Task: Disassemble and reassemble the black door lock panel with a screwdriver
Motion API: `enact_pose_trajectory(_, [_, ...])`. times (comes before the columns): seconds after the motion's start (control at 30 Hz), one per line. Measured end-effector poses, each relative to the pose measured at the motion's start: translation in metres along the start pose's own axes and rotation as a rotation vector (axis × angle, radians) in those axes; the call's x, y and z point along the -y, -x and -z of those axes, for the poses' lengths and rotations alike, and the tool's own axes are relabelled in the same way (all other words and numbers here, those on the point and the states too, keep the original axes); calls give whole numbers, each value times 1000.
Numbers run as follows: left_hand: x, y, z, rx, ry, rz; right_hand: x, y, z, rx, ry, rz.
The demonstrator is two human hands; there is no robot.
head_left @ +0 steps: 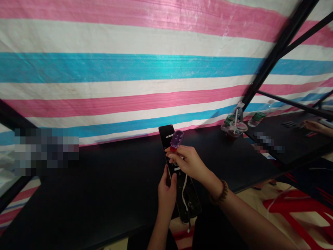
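Note:
My right hand (191, 161) pinches a screwdriver by the red part below its see-through purple handle (177, 139). It stands over a long, flat black device (194, 203); the tool's tip is hidden by my fingers. From the left, my left hand (168, 189) grips the device's edge, thumb on top and fingers along the side. Small pale labels show on the device's upper half. A white cable (183, 196) runs down over its lower half and dangles past the table's near edge. What kind of device it is, I cannot make out.
The black table (104, 187) meets a striped tarp (130, 66) at the back. At its right end stand a plastic cup with a straw (237, 128) and bottles. Another person's hand (312, 125) is over a second black table. A red stool (288, 205) stands at lower right.

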State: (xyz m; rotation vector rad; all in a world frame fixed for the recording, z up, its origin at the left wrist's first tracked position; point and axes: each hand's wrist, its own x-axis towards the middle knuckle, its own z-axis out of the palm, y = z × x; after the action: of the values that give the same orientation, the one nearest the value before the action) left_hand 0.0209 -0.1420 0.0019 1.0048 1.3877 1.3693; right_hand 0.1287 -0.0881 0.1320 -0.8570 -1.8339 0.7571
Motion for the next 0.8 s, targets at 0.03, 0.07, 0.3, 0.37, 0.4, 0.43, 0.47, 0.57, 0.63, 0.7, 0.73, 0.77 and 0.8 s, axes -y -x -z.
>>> enact_pose_trajectory(0.03, [0, 1, 0, -3, -11, -11, 0, 1, 1, 5, 32, 4])
enact_pose_trajectory(0.07, [0, 1, 0, -5, -20, -26, 0, 1, 1, -6, 62, 1])
enact_pose_trajectory(0.3, [2, 3, 0, -26, -68, -74, -1, 0, 1, -68, 36, -138])
enact_pose_trajectory(0.37, [3, 3, 0, -22, -71, -85, 1, 0, 4, -20, -7, -107])
enact_pose_trajectory(0.4, [3, 3, 0, -22, -70, -90, 1, 1, 5, 4, -14, -78])
enact_pose_trajectory(0.43, [3, 3, 0, -24, -70, -90, 2, 1, 5, 24, -13, -51])
enact_pose_trajectory(0.47, [3, 3, 0, -28, -69, -86, 2, 1, 5, 31, -7, -33])
enact_pose_trajectory(0.57, [2, 3, 0, -36, -58, -70, -1, 1, 2, -34, 40, -55])
enact_pose_trajectory(0.63, [1, 3, 0, -31, -51, -68, -2, 0, -1, -67, 52, -99])
enact_pose_trajectory(0.7, [0, 4, 0, -29, -45, -70, 0, 0, -2, -36, 18, -125])
enact_pose_trajectory(0.73, [-1, 4, 0, -32, -42, -71, 2, 0, -1, -8, 1, -116])
enact_pose_trajectory(0.77, [-1, 4, 0, -36, -39, -73, 4, 0, 0, 17, -5, -91])
enact_pose_trajectory(0.8, [-1, 4, 0, -38, -37, -73, 6, 0, 1, 34, 4, -58])
